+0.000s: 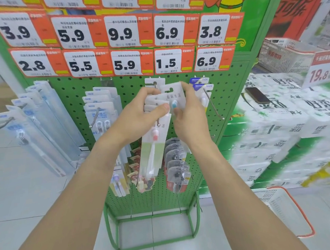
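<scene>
Left hand [138, 117] grips fanned toothbrush packs [151, 102], right hand [190, 115] pinches a blue-bristled pack [175, 94]; missing the peg hook [154, 84] could drop it.

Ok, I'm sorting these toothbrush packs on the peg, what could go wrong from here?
1. Your left hand grips several fanned toothbrush packs; one might slip out and drop.
2. The blue-brush pack that your right hand pinches could miss the peg or tear at its hang hole.
3. The bare hook beside your right hand could jab your wrist.
</scene>
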`<action>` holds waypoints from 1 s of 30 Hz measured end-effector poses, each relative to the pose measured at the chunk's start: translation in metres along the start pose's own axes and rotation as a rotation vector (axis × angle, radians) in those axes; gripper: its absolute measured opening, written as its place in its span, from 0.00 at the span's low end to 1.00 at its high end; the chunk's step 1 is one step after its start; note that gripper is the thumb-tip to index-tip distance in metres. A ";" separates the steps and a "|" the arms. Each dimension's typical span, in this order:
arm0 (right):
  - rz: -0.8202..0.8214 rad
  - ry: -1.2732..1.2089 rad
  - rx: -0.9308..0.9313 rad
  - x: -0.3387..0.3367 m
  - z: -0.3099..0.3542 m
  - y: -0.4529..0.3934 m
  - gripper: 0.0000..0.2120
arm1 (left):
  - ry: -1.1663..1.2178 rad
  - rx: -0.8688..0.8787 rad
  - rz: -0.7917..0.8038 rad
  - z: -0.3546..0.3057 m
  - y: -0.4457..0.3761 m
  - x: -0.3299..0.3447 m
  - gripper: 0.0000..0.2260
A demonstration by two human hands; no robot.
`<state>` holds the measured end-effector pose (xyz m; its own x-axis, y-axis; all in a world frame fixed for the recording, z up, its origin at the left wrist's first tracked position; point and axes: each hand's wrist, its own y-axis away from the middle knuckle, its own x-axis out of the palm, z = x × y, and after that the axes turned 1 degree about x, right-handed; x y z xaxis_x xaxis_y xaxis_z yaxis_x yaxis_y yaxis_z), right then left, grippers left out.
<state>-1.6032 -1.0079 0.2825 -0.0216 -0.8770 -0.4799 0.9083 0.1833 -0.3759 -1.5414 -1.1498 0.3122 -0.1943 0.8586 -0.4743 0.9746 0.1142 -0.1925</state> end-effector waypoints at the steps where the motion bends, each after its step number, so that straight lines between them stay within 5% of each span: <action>1: 0.017 -0.010 0.002 0.002 -0.001 0.000 0.30 | 0.043 -0.001 0.010 0.001 -0.001 0.000 0.14; 14: 0.145 -0.163 -0.025 0.000 -0.013 -0.020 0.28 | 0.250 -0.034 0.029 0.007 -0.009 -0.001 0.08; 30: 0.321 -0.221 -0.062 0.006 -0.019 -0.016 0.22 | 0.400 -0.052 -0.314 0.003 -0.013 0.013 0.19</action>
<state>-1.6256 -1.0074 0.2707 0.3559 -0.8439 -0.4014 0.8271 0.4844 -0.2850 -1.5573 -1.1418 0.3061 -0.4310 0.9018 -0.0327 0.8823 0.4135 -0.2247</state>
